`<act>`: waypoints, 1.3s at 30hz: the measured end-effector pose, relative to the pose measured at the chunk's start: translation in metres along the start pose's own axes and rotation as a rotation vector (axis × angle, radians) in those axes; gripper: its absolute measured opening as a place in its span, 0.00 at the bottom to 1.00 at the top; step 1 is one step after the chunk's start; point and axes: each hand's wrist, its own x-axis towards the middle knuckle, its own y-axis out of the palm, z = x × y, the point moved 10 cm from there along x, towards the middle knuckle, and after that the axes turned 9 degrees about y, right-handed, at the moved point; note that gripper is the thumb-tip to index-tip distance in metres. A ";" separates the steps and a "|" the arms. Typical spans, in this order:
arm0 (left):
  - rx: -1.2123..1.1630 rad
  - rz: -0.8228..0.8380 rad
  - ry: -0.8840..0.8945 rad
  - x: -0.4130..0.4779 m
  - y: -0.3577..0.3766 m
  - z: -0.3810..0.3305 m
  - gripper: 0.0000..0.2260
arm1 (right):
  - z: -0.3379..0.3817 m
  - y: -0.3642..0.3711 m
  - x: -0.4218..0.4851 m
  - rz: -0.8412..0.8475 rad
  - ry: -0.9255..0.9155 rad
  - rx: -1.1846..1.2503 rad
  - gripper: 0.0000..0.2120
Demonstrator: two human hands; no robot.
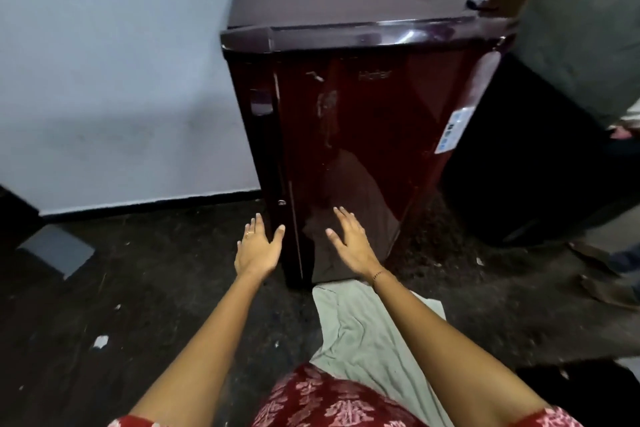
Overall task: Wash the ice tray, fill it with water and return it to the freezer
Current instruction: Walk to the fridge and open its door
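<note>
1. A glossy maroon single-door refrigerator stands on the dark floor against a pale wall, door closed.
2. The left hand reaches toward the door's lower left edge, fingers straight and close together, thumb apart, holding nothing.
3. The right hand is likewise flat and empty before the door; contact cannot be told.
4. The ice tray's location cannot be told.
5. A crumpled pale green cloth lies at the refrigerator's foot.

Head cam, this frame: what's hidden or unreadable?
Head view only.
Ice tray: not visible; the shut fridge door hides the inside.
Sticker on the door: print too small and blurred.
Logo: blurred.
Bystander: cut off by the right edge; only legs and feet show.
Left hand, right hand: open; contact with the door unclear.
</note>
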 end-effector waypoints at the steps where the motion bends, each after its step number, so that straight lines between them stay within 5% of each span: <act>1: -0.073 -0.053 -0.009 0.003 -0.011 -0.003 0.31 | 0.016 0.002 0.007 0.019 -0.041 0.052 0.28; 10: -0.607 -0.379 0.106 0.065 -0.116 -0.068 0.22 | 0.107 0.023 0.083 0.112 -0.075 0.344 0.35; 23: -0.815 0.089 0.202 0.144 -0.108 -0.112 0.22 | 0.131 0.054 0.156 0.240 -0.060 0.505 0.10; 39: -0.869 0.062 0.238 0.140 -0.106 -0.116 0.22 | 0.133 0.063 0.147 0.246 -0.016 0.656 0.05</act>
